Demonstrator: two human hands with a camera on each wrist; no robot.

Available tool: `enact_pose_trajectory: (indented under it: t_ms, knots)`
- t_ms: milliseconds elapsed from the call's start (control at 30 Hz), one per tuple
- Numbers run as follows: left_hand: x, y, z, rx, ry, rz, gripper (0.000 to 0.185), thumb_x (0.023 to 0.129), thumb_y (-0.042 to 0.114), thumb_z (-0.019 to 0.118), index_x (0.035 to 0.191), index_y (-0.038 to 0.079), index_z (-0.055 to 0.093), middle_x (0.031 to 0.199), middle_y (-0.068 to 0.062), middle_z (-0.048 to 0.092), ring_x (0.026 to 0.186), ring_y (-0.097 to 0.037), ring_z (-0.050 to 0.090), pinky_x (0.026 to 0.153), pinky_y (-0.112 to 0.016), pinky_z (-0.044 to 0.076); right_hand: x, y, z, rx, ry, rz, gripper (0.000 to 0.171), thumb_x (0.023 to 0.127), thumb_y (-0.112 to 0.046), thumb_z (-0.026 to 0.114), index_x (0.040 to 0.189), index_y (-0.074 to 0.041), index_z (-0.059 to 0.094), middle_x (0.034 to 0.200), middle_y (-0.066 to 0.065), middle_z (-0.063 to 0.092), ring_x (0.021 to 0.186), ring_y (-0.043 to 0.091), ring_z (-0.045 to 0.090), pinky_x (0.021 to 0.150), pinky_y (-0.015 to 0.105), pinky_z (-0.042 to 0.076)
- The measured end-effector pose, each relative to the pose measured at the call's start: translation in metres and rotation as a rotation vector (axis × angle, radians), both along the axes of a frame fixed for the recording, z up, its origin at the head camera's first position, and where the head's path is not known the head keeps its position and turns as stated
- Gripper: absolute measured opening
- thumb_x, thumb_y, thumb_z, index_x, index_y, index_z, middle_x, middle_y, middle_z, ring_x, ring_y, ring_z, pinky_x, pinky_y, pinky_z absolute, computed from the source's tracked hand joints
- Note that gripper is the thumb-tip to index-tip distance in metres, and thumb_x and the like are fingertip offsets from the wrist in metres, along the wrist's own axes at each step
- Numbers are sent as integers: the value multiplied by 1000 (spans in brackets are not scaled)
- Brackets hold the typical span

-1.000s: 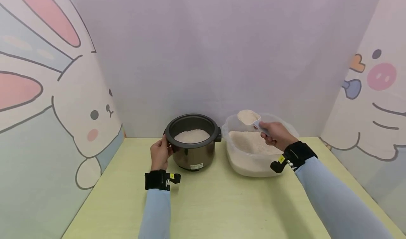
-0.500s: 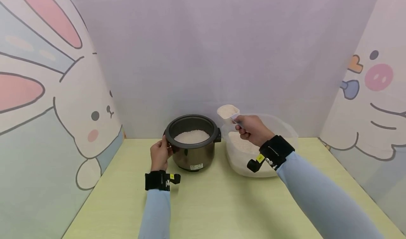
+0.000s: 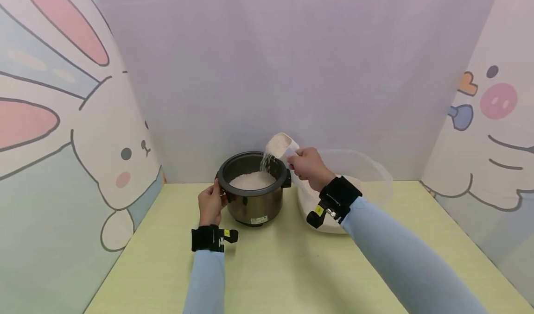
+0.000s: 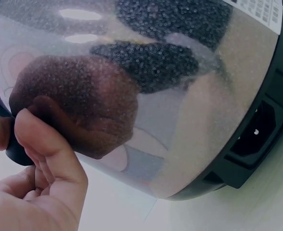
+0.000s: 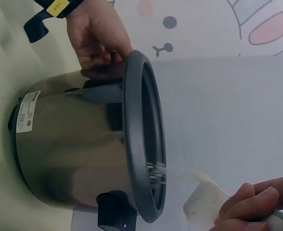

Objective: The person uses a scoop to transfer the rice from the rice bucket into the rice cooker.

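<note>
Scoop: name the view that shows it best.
The head view: the scoop shows whole, tipped over the cooker, rice falling, held by the right hand. The right wrist view catches only its edge; the left wrist view shows none.

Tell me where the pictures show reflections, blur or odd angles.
Left wrist view: the cooker fills the frame, its shiny side mirroring the left hand, which is soft with closeness. Right wrist view: turned sideways, dim. Head view: even light, walls bowed by the wide lens; falling rice streaks below the scoop.

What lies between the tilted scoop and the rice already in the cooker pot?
A thin stream of falling rice runs from the scoop down to the rice in the cooker pot; the head view shows it.
</note>
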State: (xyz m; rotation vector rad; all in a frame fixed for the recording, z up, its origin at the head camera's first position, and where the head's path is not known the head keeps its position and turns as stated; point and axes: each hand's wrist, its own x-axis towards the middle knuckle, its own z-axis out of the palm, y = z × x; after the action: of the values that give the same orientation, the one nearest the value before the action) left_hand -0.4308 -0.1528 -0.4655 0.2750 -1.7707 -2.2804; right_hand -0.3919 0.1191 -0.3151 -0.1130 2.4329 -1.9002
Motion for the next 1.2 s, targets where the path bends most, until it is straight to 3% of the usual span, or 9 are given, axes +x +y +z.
enact_pose_trajectory:
  t_ms: [133,300,400,600,933,1200]
  knots:
    - [0,1,0,1,-4,3,44,105,42,58,100,-1,67,84,-5,58,62,-10,60,57,-21,52,-1,-5,-6,84,63,-19,20,108,-11,48,98,3,58,88,12,56,62,15,31,61,31,30]
    - [0,1,0,-10,-10,2,45,105,42,58,103,-1,68,84,-5,58,63,-10,60,58,-21,52,-3,-7,-11,137,112,-42,28,106,-11,48,122,10,59,99,13,54,64,16,34,62,32,31]
    - [-1,1,0,-9,-15,1,44,105,42,57,103,-1,68,84,-5,58,64,-10,61,58,-21,53,-5,-6,-15,175,129,-51,31,105,-11,48,127,9,58,106,17,58,66,18,40,61,32,34]
    - [-2,2,-1,-1,-16,4,44,105,41,58,103,-2,67,84,-5,58,63,-10,60,57,-21,52,-8,-5,-25,251,164,-67,32,105,-10,49,130,8,58,123,23,61,82,25,52,66,34,41]
    - [-2,2,0,0,-21,2,44,105,42,58,106,0,68,86,-6,57,65,-11,61,60,-21,54,-12,-9,-37,370,288,-63,34,104,-9,49,133,9,57,125,29,62,79,28,52,67,36,40]
    - [0,2,1,-1,-20,4,43,105,42,58,104,0,68,85,-5,57,64,-11,60,60,-21,53,-10,-23,-42,431,377,-11,34,106,-8,49,135,9,55,125,28,63,95,34,62,80,44,48]
